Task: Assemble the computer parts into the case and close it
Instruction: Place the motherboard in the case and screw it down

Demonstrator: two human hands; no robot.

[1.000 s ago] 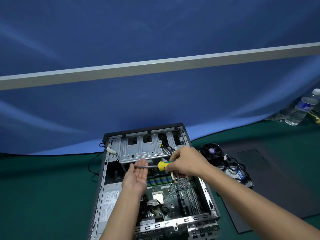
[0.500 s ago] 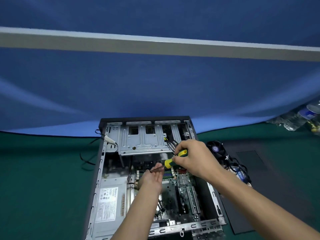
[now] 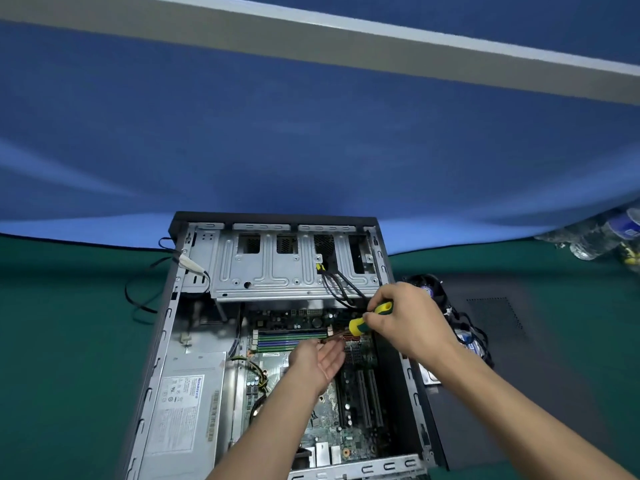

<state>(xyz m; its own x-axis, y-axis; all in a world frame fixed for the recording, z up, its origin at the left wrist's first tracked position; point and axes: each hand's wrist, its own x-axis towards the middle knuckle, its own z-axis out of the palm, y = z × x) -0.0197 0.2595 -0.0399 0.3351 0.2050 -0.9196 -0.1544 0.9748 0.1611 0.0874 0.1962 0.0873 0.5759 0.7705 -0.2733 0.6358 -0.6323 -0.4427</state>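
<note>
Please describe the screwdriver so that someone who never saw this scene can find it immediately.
Find the open computer case lying on the green table. Over the motherboard, just below the metal drive cage, the right hand grips the screwdriver, its shaft slanting down toward the open left hand. Its yellow-and-green handle is the only bright tool there.

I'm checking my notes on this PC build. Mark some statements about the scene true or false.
1. The right hand grips a yellow and green screwdriver. True.
2. The left hand holds a screw box. False: it lies open, palm up, over the motherboard.
3. The case is closed. False: its side is open and the side panel lies on the table to the right.
4. The power supply sits in the case's near-left part. True.
5. A loose fan lies outside the case. True.
</note>
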